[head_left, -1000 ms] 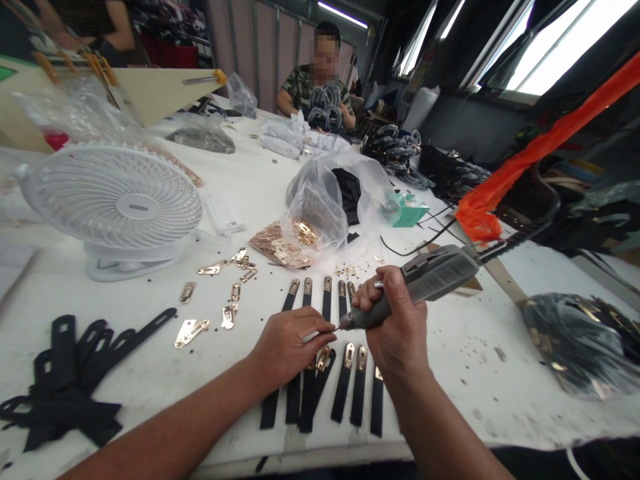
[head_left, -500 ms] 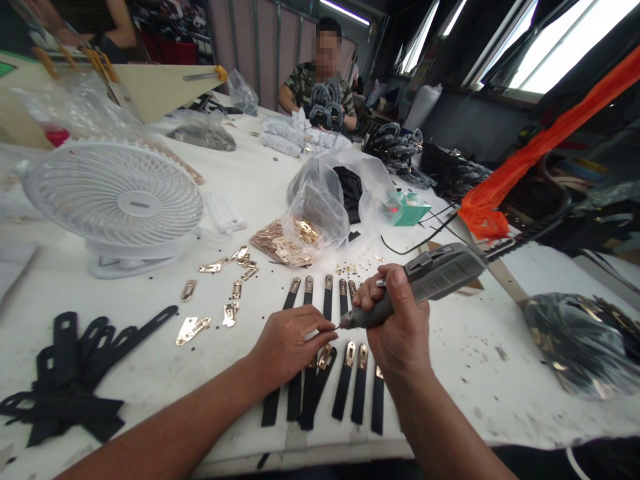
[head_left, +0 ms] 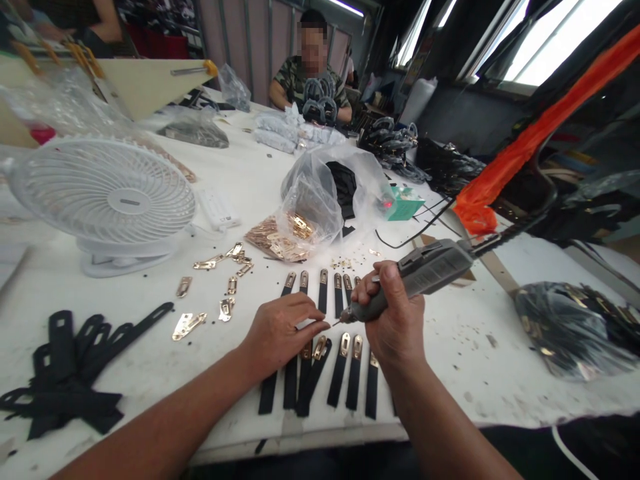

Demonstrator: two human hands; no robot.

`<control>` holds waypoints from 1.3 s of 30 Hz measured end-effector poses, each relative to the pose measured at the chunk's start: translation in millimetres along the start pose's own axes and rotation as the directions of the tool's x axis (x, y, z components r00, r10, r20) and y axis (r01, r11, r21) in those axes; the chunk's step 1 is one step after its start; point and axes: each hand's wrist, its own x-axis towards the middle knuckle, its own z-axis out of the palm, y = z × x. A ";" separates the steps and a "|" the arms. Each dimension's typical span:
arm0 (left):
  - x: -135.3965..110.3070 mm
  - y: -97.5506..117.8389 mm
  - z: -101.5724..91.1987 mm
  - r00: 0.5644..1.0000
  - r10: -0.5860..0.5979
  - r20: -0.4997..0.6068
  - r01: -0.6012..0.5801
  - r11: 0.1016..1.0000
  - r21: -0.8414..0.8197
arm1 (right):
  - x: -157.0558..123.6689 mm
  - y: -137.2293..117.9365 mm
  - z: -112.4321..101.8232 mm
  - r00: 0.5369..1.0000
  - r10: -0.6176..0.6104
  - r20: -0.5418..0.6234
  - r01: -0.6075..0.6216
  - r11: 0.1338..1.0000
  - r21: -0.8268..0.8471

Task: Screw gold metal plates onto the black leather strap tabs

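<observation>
My right hand (head_left: 395,320) is wrapped round a grey electric screwdriver (head_left: 425,273) whose tip points left at my left fingertips. My left hand (head_left: 283,330) pinches something tiny at that tip; I cannot make out what it is. Both hands hover over a row of black straps with gold clasps (head_left: 340,363) laid side by side on the white table (head_left: 250,180). A second row of strap ends (head_left: 323,283) lies just beyond my hands.
Loose gold clasps (head_left: 227,290) lie to the left, a white fan (head_left: 103,200) behind them. A clear bag of gold hardware (head_left: 313,213) sits mid-table. Black straps (head_left: 65,373) are piled at the near left, a dark bag (head_left: 575,327) at the right. A seated person (head_left: 305,80) is at the far end.
Both hands stay together at the screwdriver tip. The view has shifted slightly, so everything sits a little lower left in frame.
</observation>
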 end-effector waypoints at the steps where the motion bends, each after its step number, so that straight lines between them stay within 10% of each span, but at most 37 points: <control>1: -1.0 4.1 -2.7 1.000 0.012 -0.012 -0.012 1.000 0.021 | -1.2 0.9 -2.5 1.000 0.007 -0.006 -0.007 1.000 -0.010; 10: -49.1 48.7 -14.8 0.977 0.176 0.120 -0.204 0.938 0.281 | -16.6 15.2 -17.0 0.998 0.059 0.011 -0.057 0.994 -0.089; 39: -67.2 33.5 -1.2 0.992 0.081 0.098 -0.106 0.954 0.281 | -23.3 49.2 5.1 0.988 0.153 0.034 -0.142 0.966 -0.215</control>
